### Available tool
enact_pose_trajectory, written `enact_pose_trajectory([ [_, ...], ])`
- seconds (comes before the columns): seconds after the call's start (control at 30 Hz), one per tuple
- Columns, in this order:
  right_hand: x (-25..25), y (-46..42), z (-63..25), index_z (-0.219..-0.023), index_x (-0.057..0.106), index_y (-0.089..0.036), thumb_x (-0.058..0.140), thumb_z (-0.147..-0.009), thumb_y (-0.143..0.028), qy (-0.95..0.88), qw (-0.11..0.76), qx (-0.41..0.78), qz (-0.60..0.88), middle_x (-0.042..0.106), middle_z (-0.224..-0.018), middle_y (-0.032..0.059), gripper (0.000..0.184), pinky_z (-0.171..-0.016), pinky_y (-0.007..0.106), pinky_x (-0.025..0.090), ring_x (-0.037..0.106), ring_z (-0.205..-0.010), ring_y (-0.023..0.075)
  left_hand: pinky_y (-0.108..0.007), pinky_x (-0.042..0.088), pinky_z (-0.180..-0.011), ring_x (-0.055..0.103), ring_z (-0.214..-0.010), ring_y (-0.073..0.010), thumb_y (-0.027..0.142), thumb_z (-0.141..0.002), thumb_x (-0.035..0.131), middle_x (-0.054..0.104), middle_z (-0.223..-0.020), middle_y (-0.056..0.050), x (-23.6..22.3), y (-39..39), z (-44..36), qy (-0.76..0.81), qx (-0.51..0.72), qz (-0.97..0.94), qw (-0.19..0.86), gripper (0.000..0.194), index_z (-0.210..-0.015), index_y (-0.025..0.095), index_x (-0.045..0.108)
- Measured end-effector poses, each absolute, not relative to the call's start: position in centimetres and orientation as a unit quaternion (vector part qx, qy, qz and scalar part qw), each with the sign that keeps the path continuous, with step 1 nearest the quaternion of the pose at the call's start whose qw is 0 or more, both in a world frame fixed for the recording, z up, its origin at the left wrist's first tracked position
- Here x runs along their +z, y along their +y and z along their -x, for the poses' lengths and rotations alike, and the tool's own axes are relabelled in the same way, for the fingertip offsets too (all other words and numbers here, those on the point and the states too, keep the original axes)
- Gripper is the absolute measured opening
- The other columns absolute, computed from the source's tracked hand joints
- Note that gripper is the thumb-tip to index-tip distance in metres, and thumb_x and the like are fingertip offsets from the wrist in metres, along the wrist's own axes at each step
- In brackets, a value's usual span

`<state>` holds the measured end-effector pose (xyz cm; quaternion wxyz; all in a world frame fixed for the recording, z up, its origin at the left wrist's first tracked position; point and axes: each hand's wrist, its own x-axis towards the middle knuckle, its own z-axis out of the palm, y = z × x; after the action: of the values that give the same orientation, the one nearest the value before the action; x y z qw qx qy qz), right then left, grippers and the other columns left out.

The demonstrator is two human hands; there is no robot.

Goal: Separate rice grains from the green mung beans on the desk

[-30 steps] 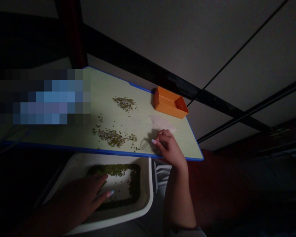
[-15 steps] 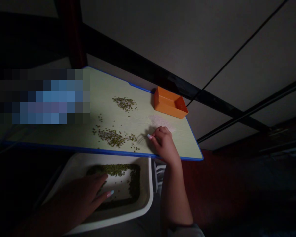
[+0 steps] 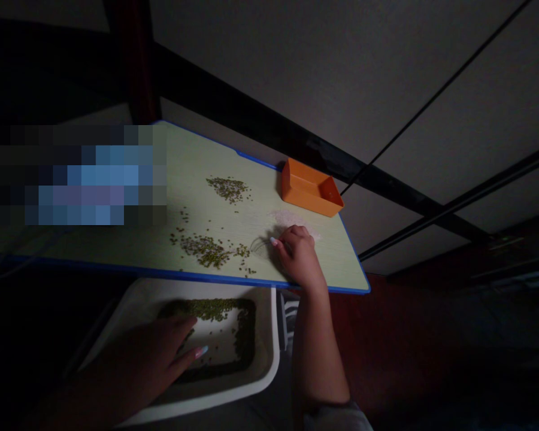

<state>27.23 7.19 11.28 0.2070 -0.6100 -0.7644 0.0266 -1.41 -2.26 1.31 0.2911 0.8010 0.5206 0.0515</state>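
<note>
My right hand [image 3: 299,254] is over the right part of the pale green tabletop [image 3: 269,179], its fingers pinched on a thin see-through piece [image 3: 259,244] with a curved rim; its kind is unclear. Just left of that piece lies a loose heap of green beans [image 3: 209,250]. Pale, fine grains [image 3: 294,220] are spread right behind the hand. My left hand [image 3: 170,347] hovers at the white basin [image 3: 269,359], thumb and fingers apart, nothing visible in it. More green beans [image 3: 245,335] line the basin's floor around a bare middle.
An orange box [image 3: 312,188] stands at the table's back right corner. Another heap of beans [image 3: 228,188] lies farther back. A blurred-out blue patch [image 3: 103,185] covers the table's left. Pale panels [image 3: 386,72] rise behind the table, whose edge is blue.
My right hand has shifted slightly up and away from the front edge, the see-through piece with it. My left hand and the bean heaps look unmoved.
</note>
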Motion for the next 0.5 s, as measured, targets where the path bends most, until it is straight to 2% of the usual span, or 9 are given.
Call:
enact_pose_trajectory([
  [0.2, 11.22, 7.08, -28.02, -0.080, 0.068, -0.020, 0.059, -0.100, -0.028, -0.763, 0.212, 0.039, 0.610, 0.067, -0.096, 0.0095, 0.024, -0.088, 0.040, 0.043, 0.056, -0.098, 0.0261, -0.042, 0.057, -0.091, 0.077, -0.102, -0.0295, 0.051, -0.090, 0.048, 0.080, -0.118, -0.012, 2.03, -2.30, 1.26, 0.521, 0.052, -0.803, 0.286, 0.045, -0.117, 0.024, 0.073],
  [0.37, 11.25, 7.12, -27.98, -0.079, 0.068, -0.021, 0.059, -0.100, -0.027, -0.757, 0.210, 0.032, 0.618, 0.067, -0.095, 0.0098, 0.023, -0.086, 0.039, 0.044, 0.056, -0.097, 0.0265, -0.044, 0.058, -0.092, 0.077, -0.106, -0.0309, 0.050, -0.091, 0.046, 0.079, -0.123, -0.014, 1.62, -2.24, 1.19, 0.517, 0.041, -0.809, 0.277, 0.047, -0.120, 0.023, 0.072],
  [0.5, 11.27, 7.32, -27.40, -0.081, 0.069, -0.020, 0.059, -0.100, -0.027, -0.751, 0.212, 0.021, 0.625, 0.067, -0.096, 0.0105, 0.023, -0.086, 0.040, 0.044, 0.056, -0.098, 0.0273, -0.045, 0.059, -0.089, 0.077, -0.102, -0.0317, 0.052, -0.091, 0.047, 0.080, -0.117, -0.014, 1.51, -2.25, 1.25, 0.512, 0.061, -0.809, 0.282, 0.046, -0.116, 0.023, 0.074],
])
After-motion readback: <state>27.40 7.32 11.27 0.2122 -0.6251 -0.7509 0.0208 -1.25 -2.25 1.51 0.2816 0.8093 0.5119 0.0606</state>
